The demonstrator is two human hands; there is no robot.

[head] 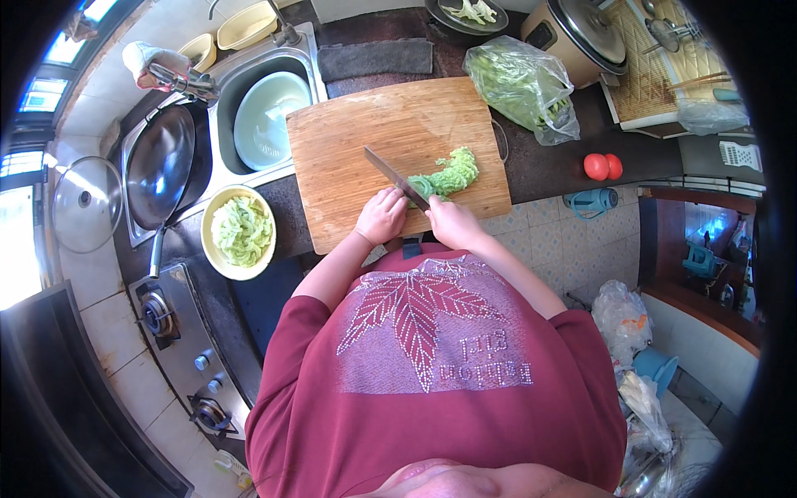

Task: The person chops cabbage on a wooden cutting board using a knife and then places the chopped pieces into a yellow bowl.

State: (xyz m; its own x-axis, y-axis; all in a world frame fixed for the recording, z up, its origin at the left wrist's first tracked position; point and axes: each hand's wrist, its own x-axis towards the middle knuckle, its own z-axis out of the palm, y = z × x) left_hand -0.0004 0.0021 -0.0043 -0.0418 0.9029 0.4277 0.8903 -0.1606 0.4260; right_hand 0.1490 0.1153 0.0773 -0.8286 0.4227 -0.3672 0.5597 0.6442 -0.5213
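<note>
My right hand [453,219] grips the handle of a kitchen knife [387,167], its blade slanting towards the far left over a wooden cutting board [342,140]. Left of the blade, my left hand [381,216] bends its fingers over the near edge of the board. A bit of green shows between these fingertips and the blade; the hand seems to press on leaf there, mostly hidden under it. Finely cut green leaf vegetable [459,171], probably cabbage, lies heaped right of the blade. A cream bowl [207,255] of pale green shreds stands left of the board.
A sink [227,131] holds a pale basin [271,121]; a wok [160,168] and gas hob [187,348] are at left. Beyond the board's right corner lies a plastic bag of greens [520,87], near a rice cooker [576,43]. Two tomatoes [603,167] sit near the counter's edge.
</note>
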